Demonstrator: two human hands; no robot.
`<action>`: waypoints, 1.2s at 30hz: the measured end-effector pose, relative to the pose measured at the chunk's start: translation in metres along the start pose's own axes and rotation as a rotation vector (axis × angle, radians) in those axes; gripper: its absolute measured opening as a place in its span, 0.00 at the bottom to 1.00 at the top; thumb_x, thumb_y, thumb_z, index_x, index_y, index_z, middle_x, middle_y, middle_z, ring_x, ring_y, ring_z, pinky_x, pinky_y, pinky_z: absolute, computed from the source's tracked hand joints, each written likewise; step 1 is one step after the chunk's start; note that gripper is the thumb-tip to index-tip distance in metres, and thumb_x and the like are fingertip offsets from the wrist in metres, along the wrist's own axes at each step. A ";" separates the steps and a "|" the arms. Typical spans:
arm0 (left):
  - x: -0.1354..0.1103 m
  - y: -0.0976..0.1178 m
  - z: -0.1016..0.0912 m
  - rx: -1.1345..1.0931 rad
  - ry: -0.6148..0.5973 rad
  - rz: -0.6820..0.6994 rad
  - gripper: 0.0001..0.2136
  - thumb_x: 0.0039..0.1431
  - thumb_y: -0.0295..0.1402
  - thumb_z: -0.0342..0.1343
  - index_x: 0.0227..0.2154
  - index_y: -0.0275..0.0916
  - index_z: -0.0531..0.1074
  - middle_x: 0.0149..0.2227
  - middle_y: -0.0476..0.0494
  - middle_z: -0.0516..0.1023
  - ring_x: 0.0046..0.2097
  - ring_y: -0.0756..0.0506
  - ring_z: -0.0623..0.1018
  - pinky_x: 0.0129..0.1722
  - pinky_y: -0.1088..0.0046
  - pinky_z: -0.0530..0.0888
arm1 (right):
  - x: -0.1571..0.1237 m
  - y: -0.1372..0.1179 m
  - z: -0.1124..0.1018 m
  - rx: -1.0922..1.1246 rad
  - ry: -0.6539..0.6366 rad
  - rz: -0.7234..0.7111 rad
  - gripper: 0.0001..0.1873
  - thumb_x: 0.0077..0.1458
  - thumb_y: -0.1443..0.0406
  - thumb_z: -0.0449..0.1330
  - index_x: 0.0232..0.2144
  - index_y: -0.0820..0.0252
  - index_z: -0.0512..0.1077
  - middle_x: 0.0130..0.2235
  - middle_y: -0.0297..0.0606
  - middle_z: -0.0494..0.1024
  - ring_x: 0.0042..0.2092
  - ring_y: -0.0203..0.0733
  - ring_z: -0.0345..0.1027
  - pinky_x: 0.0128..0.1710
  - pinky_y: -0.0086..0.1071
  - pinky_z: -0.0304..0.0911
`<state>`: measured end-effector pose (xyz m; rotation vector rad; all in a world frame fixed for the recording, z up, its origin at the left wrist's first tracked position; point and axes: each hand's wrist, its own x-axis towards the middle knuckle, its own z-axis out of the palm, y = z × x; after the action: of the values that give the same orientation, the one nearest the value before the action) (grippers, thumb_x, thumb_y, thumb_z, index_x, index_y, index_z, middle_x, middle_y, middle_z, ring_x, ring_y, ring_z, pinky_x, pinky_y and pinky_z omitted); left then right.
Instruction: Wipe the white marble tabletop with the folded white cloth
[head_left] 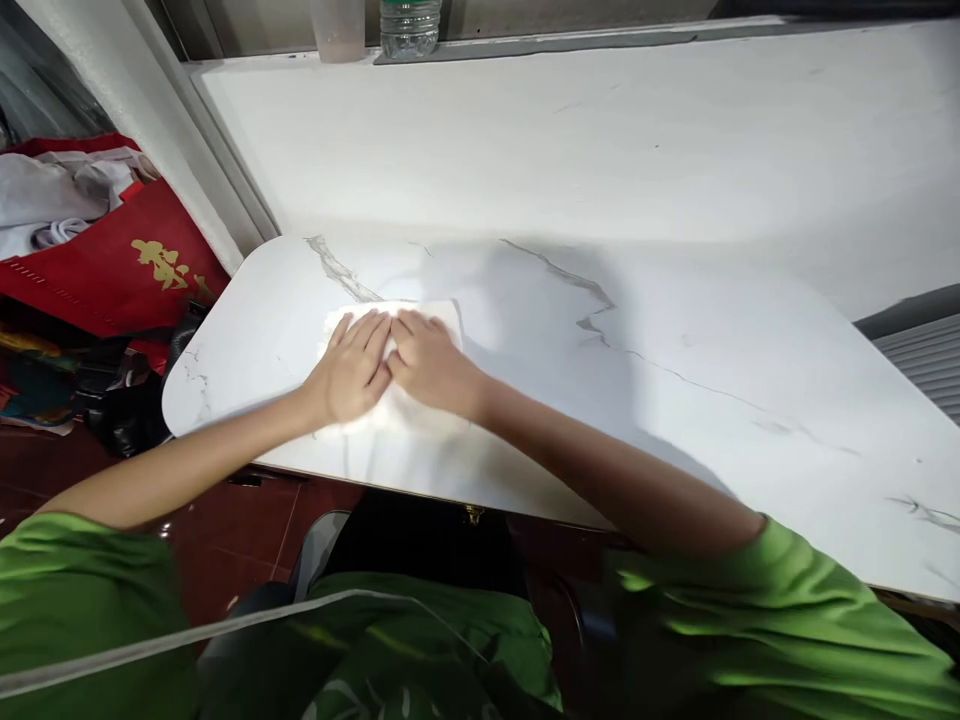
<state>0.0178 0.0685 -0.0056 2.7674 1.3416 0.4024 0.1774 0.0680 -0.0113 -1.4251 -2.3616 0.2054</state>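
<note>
A folded white cloth (442, 318) lies near the left end of a white marble-patterned table (675, 330). My left hand (351, 366) lies flat on the cloth, fingers stretched forward. My right hand (427, 360) rests beside it, also flat with fingers together, and the two hands touch at the fingertips. Both hands press down on the cloth and hold nothing. Much of the cloth is hidden under them.
A clear plastic bottle (409, 25) and a translucent cup (339, 28) stand on the ledge at the far edge. A red bag with gold lettering (127, 262) and heaped clothes (52, 195) lie on the floor at the left. A vent grille (926, 360) shows at the right.
</note>
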 end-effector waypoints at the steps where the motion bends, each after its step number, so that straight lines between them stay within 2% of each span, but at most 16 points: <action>1: 0.016 -0.007 0.003 0.000 -0.005 -0.021 0.27 0.65 0.35 0.39 0.66 0.31 0.54 0.67 0.31 0.59 0.69 0.35 0.57 0.69 0.49 0.50 | 0.015 0.010 0.001 -0.002 0.026 0.010 0.26 0.61 0.67 0.43 0.56 0.72 0.68 0.61 0.56 0.69 0.62 0.56 0.60 0.62 0.51 0.53; 5: 0.081 -0.031 0.012 0.001 -0.017 -0.078 0.26 0.65 0.32 0.39 0.65 0.32 0.56 0.68 0.33 0.59 0.69 0.37 0.57 0.69 0.51 0.49 | 0.069 0.053 0.005 -0.038 0.132 0.068 0.24 0.62 0.70 0.43 0.56 0.70 0.68 0.62 0.53 0.68 0.63 0.51 0.59 0.63 0.46 0.49; 9: 0.137 -0.050 0.021 -0.044 0.015 -0.062 0.24 0.64 0.30 0.40 0.62 0.34 0.61 0.65 0.35 0.64 0.67 0.39 0.61 0.68 0.52 0.52 | 0.107 0.088 0.005 -0.064 0.172 0.157 0.21 0.63 0.70 0.41 0.48 0.65 0.71 0.53 0.51 0.75 0.56 0.50 0.65 0.60 0.43 0.53; 12: 0.164 -0.059 0.026 -0.085 0.056 -0.049 0.23 0.63 0.29 0.40 0.59 0.39 0.65 0.63 0.38 0.68 0.65 0.40 0.65 0.67 0.53 0.54 | 0.124 0.107 0.006 -0.065 0.237 0.208 0.21 0.64 0.69 0.40 0.44 0.63 0.72 0.47 0.51 0.77 0.54 0.53 0.66 0.58 0.47 0.54; 16: 0.178 -0.064 0.029 -0.076 0.052 -0.064 0.23 0.63 0.30 0.40 0.60 0.39 0.65 0.65 0.39 0.66 0.66 0.41 0.63 0.67 0.53 0.53 | 0.131 0.118 0.008 -0.060 0.275 0.225 0.21 0.63 0.69 0.40 0.43 0.63 0.73 0.46 0.50 0.77 0.52 0.53 0.66 0.58 0.48 0.54; 22: 0.167 -0.054 0.030 -0.016 0.017 -0.072 0.24 0.65 0.31 0.39 0.63 0.34 0.61 0.67 0.35 0.62 0.68 0.40 0.60 0.68 0.55 0.52 | 0.116 0.109 0.004 -0.031 0.304 0.224 0.21 0.60 0.71 0.42 0.44 0.64 0.73 0.46 0.51 0.78 0.51 0.52 0.67 0.57 0.45 0.56; 26: 0.144 -0.031 0.026 0.024 -0.005 -0.016 0.25 0.66 0.31 0.40 0.64 0.32 0.59 0.67 0.32 0.60 0.69 0.38 0.59 0.68 0.53 0.50 | 0.081 0.093 -0.008 -0.063 0.283 0.234 0.20 0.58 0.72 0.43 0.42 0.66 0.74 0.44 0.51 0.79 0.50 0.52 0.69 0.56 0.44 0.58; 29: 0.115 0.001 0.022 0.036 -0.042 0.050 0.25 0.67 0.32 0.40 0.65 0.30 0.58 0.68 0.31 0.59 0.69 0.37 0.58 0.68 0.53 0.50 | 0.036 0.078 -0.017 -0.106 0.273 0.219 0.20 0.59 0.71 0.44 0.45 0.69 0.73 0.48 0.53 0.78 0.53 0.53 0.68 0.58 0.45 0.58; 32: 0.078 0.047 0.019 0.049 -0.050 0.077 0.26 0.67 0.33 0.39 0.64 0.26 0.58 0.67 0.28 0.59 0.69 0.35 0.57 0.69 0.52 0.49 | -0.022 0.066 -0.025 -0.119 0.263 0.195 0.24 0.60 0.70 0.43 0.52 0.71 0.71 0.57 0.54 0.74 0.60 0.53 0.63 0.63 0.46 0.54; 36: 0.036 0.105 0.018 0.043 -0.041 0.127 0.27 0.67 0.34 0.38 0.64 0.23 0.57 0.67 0.26 0.58 0.70 0.32 0.56 0.69 0.47 0.49 | -0.095 0.053 -0.037 -0.112 0.210 0.193 0.28 0.60 0.67 0.43 0.57 0.71 0.69 0.60 0.53 0.71 0.63 0.52 0.61 0.66 0.49 0.52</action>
<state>0.1239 0.0320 -0.0002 2.8891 1.1836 0.3239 0.2744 0.0078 -0.0167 -1.6415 -2.0963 -0.0269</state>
